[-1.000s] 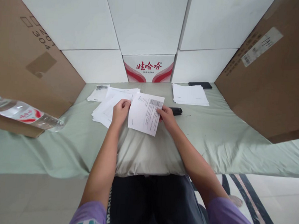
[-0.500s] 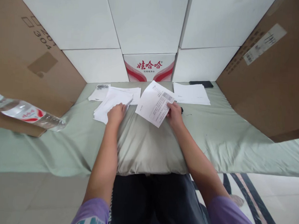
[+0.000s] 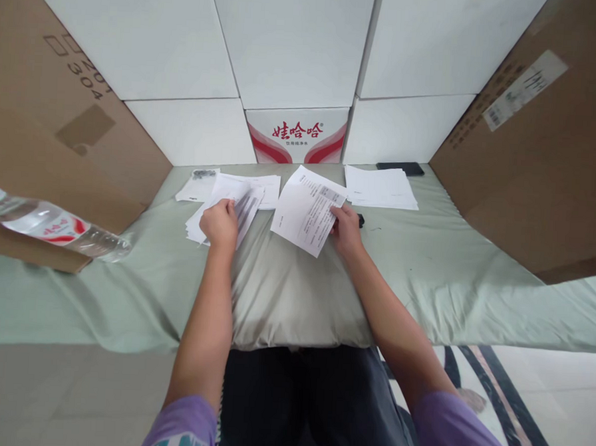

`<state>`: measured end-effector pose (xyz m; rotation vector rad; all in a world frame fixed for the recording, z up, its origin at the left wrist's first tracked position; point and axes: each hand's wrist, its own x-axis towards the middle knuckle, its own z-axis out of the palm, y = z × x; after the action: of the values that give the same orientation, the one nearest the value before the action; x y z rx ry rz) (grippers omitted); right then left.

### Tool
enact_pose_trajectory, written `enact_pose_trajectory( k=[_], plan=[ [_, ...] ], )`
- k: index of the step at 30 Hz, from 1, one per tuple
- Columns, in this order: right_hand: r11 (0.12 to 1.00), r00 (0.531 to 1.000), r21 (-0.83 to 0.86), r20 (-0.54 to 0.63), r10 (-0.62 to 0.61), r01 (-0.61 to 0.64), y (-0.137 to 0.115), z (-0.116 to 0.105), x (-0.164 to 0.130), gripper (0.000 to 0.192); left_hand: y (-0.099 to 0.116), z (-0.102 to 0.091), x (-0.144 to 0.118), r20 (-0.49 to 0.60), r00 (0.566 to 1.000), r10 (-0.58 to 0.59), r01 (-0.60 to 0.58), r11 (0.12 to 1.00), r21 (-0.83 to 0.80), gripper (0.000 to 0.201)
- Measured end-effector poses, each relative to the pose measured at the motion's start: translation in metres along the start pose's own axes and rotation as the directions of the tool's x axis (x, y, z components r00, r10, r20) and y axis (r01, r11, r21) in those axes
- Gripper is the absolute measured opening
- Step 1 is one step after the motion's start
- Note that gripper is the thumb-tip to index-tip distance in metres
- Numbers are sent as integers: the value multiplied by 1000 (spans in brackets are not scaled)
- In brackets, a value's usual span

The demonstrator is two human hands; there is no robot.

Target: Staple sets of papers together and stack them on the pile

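Observation:
My left hand (image 3: pixel 220 223) is closed on the edge of a paper sheet (image 3: pixel 234 190), lifting it from the left paper stack (image 3: pixel 196 228). Under the raised sheet, grey print shows on the paper below. My right hand (image 3: pixel 346 229) grips a printed sheet (image 3: pixel 303 213) by its right edge, holding it tilted above the cloth. A small black object (image 3: pixel 361 220) shows partly behind my right hand; its kind is hidden. More papers (image 3: pixel 270 189) lie behind the left stack. A separate white paper stack (image 3: pixel 381 187) rests to the right of the held sheet.
Green cloth (image 3: pixel 304 303) covers the surface. White cartons (image 3: pixel 296 135) form a wall at the back, with brown cardboard boxes (image 3: pixel 38 123) on both sides. A water bottle (image 3: pixel 53 223) is at the left. A dark phone (image 3: pixel 401 168) and a small bag (image 3: pixel 199 186) lie towards the back.
My left hand has moved left and towards me, peeling the top sheet up off the stack. My right hand still holds its printed sheet almost in place.

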<state>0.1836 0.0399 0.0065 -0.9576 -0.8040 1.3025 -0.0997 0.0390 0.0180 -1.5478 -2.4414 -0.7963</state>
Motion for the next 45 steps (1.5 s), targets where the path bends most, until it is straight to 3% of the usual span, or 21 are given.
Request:
enact_pose_trajectory(
  k=[4, 6, 8, 10, 14, 18, 21, 25, 28, 32, 36, 39, 43, 45],
  plan=[
    [1000, 1000, -28, 20, 7, -7, -1, 0, -2, 28, 6, -11, -5, -120, 992, -37, 20, 990, -137, 36],
    [999, 999, -29, 49, -23, 25, -2, 0, -3, 32, 10, -15, -7, -178, 984, -16, -36, 959, -283, 35],
    [997, 993, -21, 91, -76, 78, -5, 0, -3, 35, 13, -17, -8, -228, 974, 7, -121, 862, -493, 35],
    [991, 983, -3, 131, -132, 134, -9, -2, -3, 38, 17, -15, -7, -253, 967, -16, -171, 694, -700, 40],
    [982, 966, 23, 173, -190, 189, -13, -5, -2, 39, 28, -2, -9, -147, 987, -68, -107, 408, -907, 49],
    [983, 974, -48, 151, -170, 179, -11, -5, -4, 33, 40, 13, -18, 113, 993, 20, 103, 280, -955, 45],
    [966, 971, -154, 151, -183, 206, -8, -2, -6, 31, 48, 22, -28, 312, 942, 121, 274, 255, -927, 38],
    [913, 945, -283, 233, -231, 293, -2, -1, -5, 25, 55, 26, -39, 358, 912, 201, 305, 254, -918, 31],
    [908, 927, -284, 305, -220, 309, 2, -3, -5, 32, 60, 22, -43, 322, 913, 251, 266, 232, -936, 34],
    [884, 903, -285, 332, -271, 370, -1, -2, -9, 66, 61, 15, -42, 133, 951, 279, 105, 112, -988, 45],
    [868, 846, -231, 432, -314, 440, -9, 4, -17, 56, 57, 15, -39, 8, 959, 282, -8, 56, -998, 51],
    [866, 846, -244, 439, -303, 436, -7, 5, -16, 53, 54, 24, -38, 9, 955, 295, -27, 116, -993, 55],
    [865, 875, -320, 422, -236, 387, 3, 0, -10, 52, 51, 43, -39, 182, 916, 357, 94, 249, -964, 63],
    [870, 882, -325, 415, -222, 371, 5, -2, -9, 50, 51, 49, -40, 224, 909, 352, 132, 267, -955, 63]
  ],
)
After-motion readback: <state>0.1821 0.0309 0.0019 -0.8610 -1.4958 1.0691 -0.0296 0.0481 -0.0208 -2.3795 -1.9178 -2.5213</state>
